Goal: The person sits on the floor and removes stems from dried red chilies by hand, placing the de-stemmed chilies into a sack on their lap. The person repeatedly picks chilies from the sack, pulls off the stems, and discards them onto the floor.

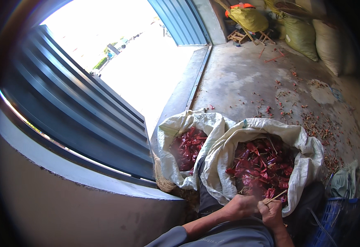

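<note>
A white woven sack (311, 148) with a rolled-down rim stands open between my legs, filled with dried red chili peppers (261, 163). My right hand (271, 210) is closed at the near rim, gripping dried chili peppers (270, 193). Thin pale stems (277, 196) poke out above its thumb. Right beside it, my left hand (243, 205) is curled over the same rim. Blur and the angle hide its fingertips, so what it holds cannot be made out.
A second white sack (167, 132) of chilies (190, 145) adjoins on the left, near a straw broom (163, 179). Chili stems and bits (320, 128) litter the concrete floor. A blue plastic basket (331, 216) stands at right; full sacks (299, 35) line the back.
</note>
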`<state>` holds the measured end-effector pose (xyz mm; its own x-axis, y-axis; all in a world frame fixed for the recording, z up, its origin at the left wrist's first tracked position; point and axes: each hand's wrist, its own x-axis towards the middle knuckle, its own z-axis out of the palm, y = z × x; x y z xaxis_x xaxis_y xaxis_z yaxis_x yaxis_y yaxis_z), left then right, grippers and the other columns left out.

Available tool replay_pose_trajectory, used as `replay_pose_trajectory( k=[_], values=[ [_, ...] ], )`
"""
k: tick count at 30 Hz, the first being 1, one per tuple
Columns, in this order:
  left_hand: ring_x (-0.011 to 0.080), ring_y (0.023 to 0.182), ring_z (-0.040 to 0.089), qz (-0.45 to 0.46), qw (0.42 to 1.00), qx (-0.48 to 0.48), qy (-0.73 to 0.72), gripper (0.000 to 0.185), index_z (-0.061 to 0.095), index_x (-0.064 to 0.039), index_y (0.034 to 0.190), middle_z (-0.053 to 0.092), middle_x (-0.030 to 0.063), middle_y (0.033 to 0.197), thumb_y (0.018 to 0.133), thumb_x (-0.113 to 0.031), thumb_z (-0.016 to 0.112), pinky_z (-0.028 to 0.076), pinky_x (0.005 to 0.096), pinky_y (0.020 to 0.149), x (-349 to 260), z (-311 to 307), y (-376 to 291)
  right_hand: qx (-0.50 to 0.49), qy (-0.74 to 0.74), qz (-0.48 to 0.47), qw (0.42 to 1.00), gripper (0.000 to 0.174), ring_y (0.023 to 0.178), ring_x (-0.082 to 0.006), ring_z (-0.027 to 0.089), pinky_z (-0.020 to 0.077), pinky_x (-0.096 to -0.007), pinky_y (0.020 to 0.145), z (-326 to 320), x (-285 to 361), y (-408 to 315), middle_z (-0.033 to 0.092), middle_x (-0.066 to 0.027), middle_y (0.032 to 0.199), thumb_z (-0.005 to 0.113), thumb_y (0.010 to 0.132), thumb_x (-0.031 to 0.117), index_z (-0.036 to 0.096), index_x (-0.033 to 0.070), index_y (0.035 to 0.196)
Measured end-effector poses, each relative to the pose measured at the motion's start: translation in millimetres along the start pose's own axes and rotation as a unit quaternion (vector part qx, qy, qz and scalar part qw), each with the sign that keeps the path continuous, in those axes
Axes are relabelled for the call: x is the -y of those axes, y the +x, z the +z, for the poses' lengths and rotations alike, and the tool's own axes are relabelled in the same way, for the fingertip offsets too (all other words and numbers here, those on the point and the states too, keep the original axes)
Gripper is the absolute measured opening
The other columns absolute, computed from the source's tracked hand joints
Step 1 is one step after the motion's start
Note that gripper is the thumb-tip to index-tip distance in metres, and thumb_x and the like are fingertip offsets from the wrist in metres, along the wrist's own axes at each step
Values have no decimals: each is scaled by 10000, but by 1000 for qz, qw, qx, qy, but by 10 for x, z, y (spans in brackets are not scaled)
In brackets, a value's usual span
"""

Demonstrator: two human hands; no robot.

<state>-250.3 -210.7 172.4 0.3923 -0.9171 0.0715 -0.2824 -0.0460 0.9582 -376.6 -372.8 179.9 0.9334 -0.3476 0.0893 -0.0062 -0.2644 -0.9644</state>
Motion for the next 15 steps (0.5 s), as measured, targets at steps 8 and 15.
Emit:
replay_pose_trajectory(
  k=[8, 15],
  values=[
    [83, 499, 451, -155, 879, 2, -451, 215, 558, -54, 1019, 550, 16, 713, 1039, -255, 634, 351, 248, 446, -136, 127, 8, -231, 476, 99, 842, 233, 430, -44, 323, 236, -207, 371, -346, 259, 488, 436, 35, 632, 619, 1020, 282, 524, 121, 882],
    [106, 562, 533, -149, 857, 9, -492, 187, 503, -63, 1065, 626, 80, 900, 1031, -184, 641, 404, 240, 468, -3, 225, -16, 65, -394, 151, 904, 465, 922, -420, 700, 532, -521, 819, -697, -13, 517, 718, -223, 960, 783, 845, 439, 628, 46, 1039]
  ],
)
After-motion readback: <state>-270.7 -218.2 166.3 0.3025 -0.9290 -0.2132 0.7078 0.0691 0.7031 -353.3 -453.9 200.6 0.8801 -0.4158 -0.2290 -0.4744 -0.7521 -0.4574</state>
